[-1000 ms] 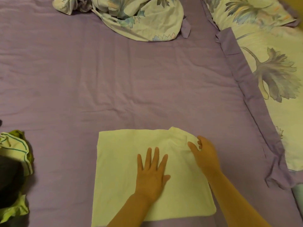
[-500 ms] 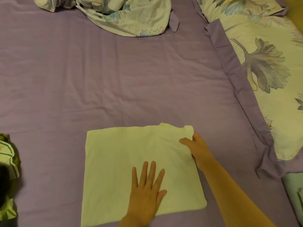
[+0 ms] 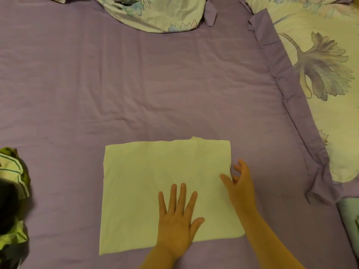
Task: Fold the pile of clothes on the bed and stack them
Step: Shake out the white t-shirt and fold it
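A pale yellow garment (image 3: 151,183), folded into a near-square, lies flat on the purple bed sheet (image 3: 136,90) in the lower middle. My left hand (image 3: 177,218) presses flat on its lower right part, fingers straight and spread. My right hand (image 3: 240,179) is at the garment's right edge, thumb on the fabric and fingers loosely spread beside it, holding nothing. A heap of green, striped and dark clothes (image 3: 11,195) sits at the left edge.
A crumpled floral duvet (image 3: 155,14) lies at the top. A floral pillow with a purple border (image 3: 320,78) fills the right side. A pale green folded item (image 3: 349,220) shows at the lower right edge.
My right hand flattened the garment's raised top right corner, then let go and slid down the right edge. My left hand slipped lower on the fabric.
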Demonstrator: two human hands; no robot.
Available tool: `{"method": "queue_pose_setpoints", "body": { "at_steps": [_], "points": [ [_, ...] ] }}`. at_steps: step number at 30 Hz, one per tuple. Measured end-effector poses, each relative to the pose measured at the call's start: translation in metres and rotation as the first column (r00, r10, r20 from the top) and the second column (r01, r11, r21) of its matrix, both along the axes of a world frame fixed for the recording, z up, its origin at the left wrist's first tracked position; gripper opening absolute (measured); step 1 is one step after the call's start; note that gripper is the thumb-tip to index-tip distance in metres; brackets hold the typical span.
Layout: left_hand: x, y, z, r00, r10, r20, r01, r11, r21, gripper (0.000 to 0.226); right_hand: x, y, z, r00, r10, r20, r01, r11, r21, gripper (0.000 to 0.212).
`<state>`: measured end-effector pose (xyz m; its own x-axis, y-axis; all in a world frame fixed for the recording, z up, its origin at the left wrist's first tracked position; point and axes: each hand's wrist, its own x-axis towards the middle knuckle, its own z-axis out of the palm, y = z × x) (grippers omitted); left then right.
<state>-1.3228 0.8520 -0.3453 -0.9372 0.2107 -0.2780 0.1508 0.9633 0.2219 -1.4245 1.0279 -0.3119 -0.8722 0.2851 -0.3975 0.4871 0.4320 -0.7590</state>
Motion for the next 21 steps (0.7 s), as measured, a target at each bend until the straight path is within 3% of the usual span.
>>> {"method": "queue_pose_setpoints", "body": {
  "at_steps": [2, 7, 12, 14, 17, 21],
  "points": [
    [-0.003, 0.007, 0.004, 1.0, -0.008, 0.01, 0.008, 1.0, -0.005, 0.07, 0.011, 0.002, -0.004, 0.999, 0.035, 0.006, -0.035, 0.998, 0.051, 0.067],
    [-0.003, 0.026, 0.012, 0.954, -0.284, 0.094, 0.29, 0.955, -0.057, 0.059, 0.022, 0.019, -0.003, 0.999, -0.042, 0.023, 0.04, 0.995, 0.095, 0.054],
    [-0.005, 0.028, 0.038, 0.98, -0.152, 0.128, 0.147, 0.988, 0.049, 0.051, 0.037, 0.017, 0.0, 0.981, 0.077, 0.176, -0.095, 0.991, 0.096, 0.047],
    [-0.009, 0.021, 0.043, 0.982, -0.056, 0.179, 0.017, 0.977, 0.211, 0.049, 0.036, 0.016, 0.005, 0.972, 0.073, 0.223, -0.068, 0.997, -0.03, 0.05],
    [-0.016, 0.007, 0.05, 0.909, 0.098, 0.405, -0.302, 0.825, 0.478, 0.048, 0.028, 0.01, 0.015, 0.955, 0.133, 0.266, -0.058, 0.961, -0.271, 0.057],
    [-0.027, -0.022, 0.073, 0.675, 0.236, 0.699, -0.733, 0.329, 0.596, 0.047, 0.021, -0.023, 0.04, 0.929, 0.358, 0.098, -0.318, 0.903, -0.289, 0.078]
  ]
}}
